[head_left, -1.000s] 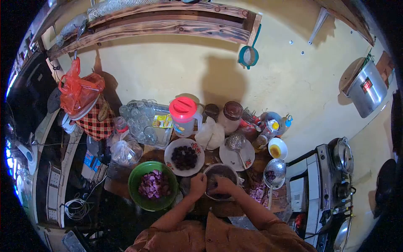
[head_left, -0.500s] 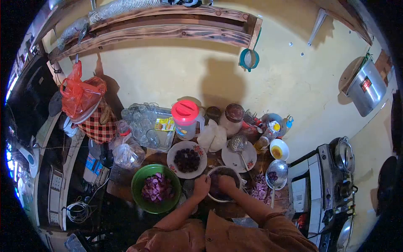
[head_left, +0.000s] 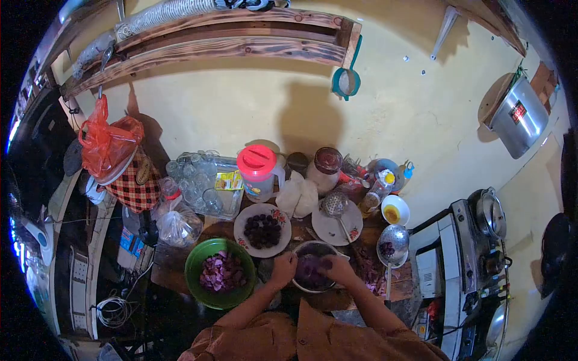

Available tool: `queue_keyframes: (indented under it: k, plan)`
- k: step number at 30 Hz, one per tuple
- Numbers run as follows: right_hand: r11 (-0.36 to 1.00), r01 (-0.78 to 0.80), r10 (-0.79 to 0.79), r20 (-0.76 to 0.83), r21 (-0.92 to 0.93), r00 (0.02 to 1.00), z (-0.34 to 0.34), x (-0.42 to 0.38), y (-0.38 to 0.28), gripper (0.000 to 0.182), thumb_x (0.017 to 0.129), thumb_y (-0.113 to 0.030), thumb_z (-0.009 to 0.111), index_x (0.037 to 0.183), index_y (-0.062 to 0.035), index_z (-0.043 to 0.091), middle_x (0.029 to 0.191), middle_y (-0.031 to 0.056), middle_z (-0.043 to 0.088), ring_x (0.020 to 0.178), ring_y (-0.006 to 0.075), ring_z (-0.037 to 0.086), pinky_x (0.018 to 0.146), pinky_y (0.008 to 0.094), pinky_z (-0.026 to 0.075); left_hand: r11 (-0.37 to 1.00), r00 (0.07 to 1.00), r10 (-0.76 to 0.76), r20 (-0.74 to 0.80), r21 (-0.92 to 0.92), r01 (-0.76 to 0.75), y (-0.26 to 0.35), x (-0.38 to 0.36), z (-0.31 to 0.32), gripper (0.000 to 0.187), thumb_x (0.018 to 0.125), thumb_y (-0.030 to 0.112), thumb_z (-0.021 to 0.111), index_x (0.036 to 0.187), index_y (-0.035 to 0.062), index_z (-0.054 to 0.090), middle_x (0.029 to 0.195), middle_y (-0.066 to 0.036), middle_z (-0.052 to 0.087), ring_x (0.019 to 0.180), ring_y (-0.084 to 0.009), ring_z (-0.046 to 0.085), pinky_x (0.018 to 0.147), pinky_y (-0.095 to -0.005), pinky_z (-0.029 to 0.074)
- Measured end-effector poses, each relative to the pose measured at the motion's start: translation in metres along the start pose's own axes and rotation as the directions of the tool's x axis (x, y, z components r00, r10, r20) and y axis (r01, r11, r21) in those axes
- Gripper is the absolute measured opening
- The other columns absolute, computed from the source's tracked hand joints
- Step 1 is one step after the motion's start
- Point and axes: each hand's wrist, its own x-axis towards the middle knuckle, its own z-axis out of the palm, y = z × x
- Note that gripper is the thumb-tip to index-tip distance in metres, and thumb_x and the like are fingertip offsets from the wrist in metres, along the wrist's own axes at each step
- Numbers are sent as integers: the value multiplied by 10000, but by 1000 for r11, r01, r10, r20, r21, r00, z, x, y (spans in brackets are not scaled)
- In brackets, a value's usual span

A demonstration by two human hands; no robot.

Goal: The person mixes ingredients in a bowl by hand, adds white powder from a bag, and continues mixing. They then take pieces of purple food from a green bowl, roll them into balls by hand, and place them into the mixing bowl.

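Observation:
A light-coloured pot (head_left: 309,291) holds a purple mass (head_left: 310,269). My left hand (head_left: 284,268) is closed at the pot's left rim. My right hand (head_left: 339,270) is over the right side, its fingers loosely parted and pointing in above the purple mass. To the left is a green bowl (head_left: 191,287) of purple chunks (head_left: 223,272). Behind my left hand a flowered plate (head_left: 279,219) carries dark round balls (head_left: 262,231). Behind the pot a skimmer (head_left: 335,206) lies on a second plate (head_left: 324,228).
Purple pieces (head_left: 374,280) lie right of the pot, beside a bowl with a large metal spoon (head_left: 394,238). Along the back stand a red-lidded jug (head_left: 257,171), a white bag (head_left: 298,196), a jar (head_left: 326,170) and a tray of glasses (head_left: 226,207). The stove (head_left: 466,240) is at right.
My right hand has lifted back from inside the pot to its right edge, uncovering the purple mass. My left hand stays at the left rim. The whole view has shifted slightly.

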Motion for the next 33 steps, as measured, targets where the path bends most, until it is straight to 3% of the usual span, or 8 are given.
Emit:
queue_keyframes:
  k: [4, 8, 13, 23, 25, 29, 31, 33]
  plan:
    - [960, 114, -215, -414, -257, 885, 63, 49, 38, 887, 594, -375, 754, 1303, -32, 345, 1244, 246, 436, 1084, 382, 475, 869, 430, 428, 996, 999, -54, -2, 74, 54, 2, 0, 3, 253, 841, 201, 506, 756, -37, 521, 718, -264, 533, 721, -444, 537, 599, -469, 420]
    - [946, -40, -84, -360, -323, 929, 72, 62, 15, 882, 577, -386, 760, 1273, -28, 356, 1188, 248, 463, 1066, 395, 480, 815, 455, 455, 998, 997, -66, -36, 10, 67, 5, 2, -1, 255, 844, 205, 507, 765, -36, 527, 720, -265, 538, 721, -450, 538, 604, -465, 423]
    - [864, -288, 56, -490, -412, 870, 81, 75, 4, 464, 735, -190, 607, 1133, -25, 438, 1008, 205, 541, 948, 357, 551, 737, 467, 484, 993, 992, -116, -45, -22, 115, -7, 1, 7, 228, 827, 196, 521, 781, -27, 537, 713, -274, 542, 727, -454, 540, 609, -472, 423]
    - [957, -266, 208, -369, -115, 906, 54, 77, 4, 478, 694, -91, 585, 1124, 20, 408, 986, 261, 575, 869, 391, 591, 716, 452, 492, 992, 993, 53, -108, 122, -39, -24, 15, 10, 260, 828, 216, 518, 749, -30, 543, 686, -258, 536, 701, -446, 538, 599, -463, 420]
    - [950, -313, 245, -632, 3, 735, 55, 61, 0, 588, 665, -122, 612, 1173, 55, 375, 896, 268, 597, 853, 399, 589, 759, 444, 481, 997, 996, -37, -84, 59, 42, -22, 13, 8, 268, 829, 218, 515, 744, -34, 538, 674, -258, 528, 698, -450, 532, 603, -476, 411]
    - [972, -89, -12, -426, -216, 905, 21, 10, -10, 681, 650, -160, 639, 1221, 63, 343, 880, 270, 598, 880, 388, 585, 801, 434, 462, 999, 999, -21, -44, 37, 22, -23, 12, 8, 281, 831, 228, 515, 743, -39, 534, 676, -265, 526, 710, -450, 532, 601, -479, 406]
    - [999, -9, 7, -56, -42, 998, 1, 3, -16, 724, 618, -198, 684, 1212, 63, 365, 971, 271, 580, 941, 381, 566, 819, 423, 453, 997, 998, -63, -11, 45, 64, -13, 11, 6, 289, 834, 233, 512, 733, -37, 534, 681, -271, 525, 705, -450, 533, 594, -475, 408]
    - [994, -16, -3, -183, -105, 983, 8, 7, -12, 750, 595, -244, 715, 1195, 63, 385, 1010, 268, 570, 956, 381, 560, 828, 419, 449, 998, 999, -36, -29, 55, 38, -11, 10, 3, 292, 834, 233, 512, 728, -38, 534, 680, -271, 526, 700, -451, 532, 594, -477, 408]
